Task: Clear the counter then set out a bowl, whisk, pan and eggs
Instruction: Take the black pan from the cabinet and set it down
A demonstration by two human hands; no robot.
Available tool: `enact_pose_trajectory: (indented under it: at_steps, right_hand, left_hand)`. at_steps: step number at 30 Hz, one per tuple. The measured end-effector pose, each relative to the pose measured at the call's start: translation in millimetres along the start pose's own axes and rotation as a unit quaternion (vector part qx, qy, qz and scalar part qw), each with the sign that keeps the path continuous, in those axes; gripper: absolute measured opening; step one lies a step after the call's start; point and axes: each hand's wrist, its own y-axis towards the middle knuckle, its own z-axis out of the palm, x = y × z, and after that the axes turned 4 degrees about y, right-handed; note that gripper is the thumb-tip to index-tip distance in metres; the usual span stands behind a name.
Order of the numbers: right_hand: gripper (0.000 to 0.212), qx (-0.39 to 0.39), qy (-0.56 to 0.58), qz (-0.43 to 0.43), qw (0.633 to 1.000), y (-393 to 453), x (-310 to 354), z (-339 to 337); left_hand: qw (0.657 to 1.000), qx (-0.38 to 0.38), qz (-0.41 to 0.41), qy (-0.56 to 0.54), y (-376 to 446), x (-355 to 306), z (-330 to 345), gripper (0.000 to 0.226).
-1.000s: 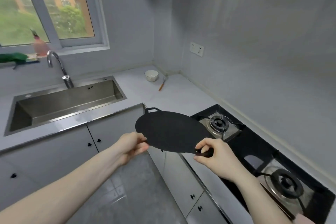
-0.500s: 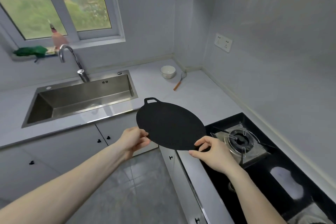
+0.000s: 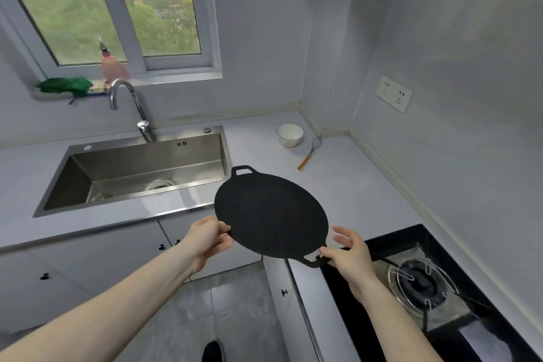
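So the person is holding a flat black pan [image 3: 270,214] up in the air with both hands, out in front of the counter [image 3: 346,185] corner, roughly over the cabinet edge between the sink [image 3: 138,167] and the gas stove [image 3: 420,282]. The left hand [image 3: 207,239] is pinching the pan's near-left rim, thumb on top and fingers curled underneath. The right hand [image 3: 349,258] is gripping the small loop handle on the near-right side, with a couple of fingers sticking up loosely above it. The pan is tilting a bit, its far loop handle pointing toward the sink side.

Back in the counter corner a white bowl [image 3: 290,134] is sitting upright, and a whisk [image 3: 310,153] with a wooden handle is lying just beside it on the right, wire end pointing toward the wall. I can't tell if they're touching.

The faucet [image 3: 129,106] is arching over the back of the sink. On the window ledge a green cloth [image 3: 64,86] is lying next to a pinkish spray bottle [image 3: 111,67], which is looking pretty blurry. A double wall socket [image 3: 394,93] is sitting on the right wall.
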Motion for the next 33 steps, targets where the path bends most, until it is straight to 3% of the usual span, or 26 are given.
enact_pose_trajectory:
  at_steps: [3, 6, 11, 18, 26, 30, 33]
  right_hand:
    - [0.049, 0.038, 0.101, 0.084, 0.991, 25.2, 11.6, 20.8]
    - [0.03, 0.101, 0.087, 0.108, 0.985, 42.2, 18.7, 36.6]
    - [0.029, 0.089, 0.099, 0.133, 0.982, 78.8, 21.7, 74.2]
    - [0.03, 0.004, 0.157, 0.184, 0.97, 110.9, 8.4, 105.9]
    - [0.031, -0.102, 0.282, 0.21, 0.931, 145.0, 3.0, 67.0]
    - [0.03, -0.141, 0.345, 0.204, 0.905, 169.2, -2.8, 51.1]
    - [0.025, -0.168, 0.38, 0.201, 0.887, 186.1, -5.1, 45.4]
  left_hand:
    - [1.0, 0.018, 0.006, 0.013, 33.9, -17.8, -10.6, 0.016]
    - [0.998, 0.037, 0.008, 0.049, 64.3, -33.2, -22.2, 0.016]
    - [0.994, 0.076, -0.011, 0.081, 122.1, -52.1, -46.8, 0.017]
    - [0.965, 0.144, -0.009, 0.22, 182.5, -72.5, -54.4, 0.019]
    - [0.933, 0.243, 0.02, 0.264, 235.6, -97.5, 28.6, 0.03]
    - [0.897, 0.3, 0.029, 0.324, 262.4, -115.9, 65.2, 0.035]
    - [0.885, 0.284, 0.042, 0.367, 286.9, -126.8, 74.8, 0.034]
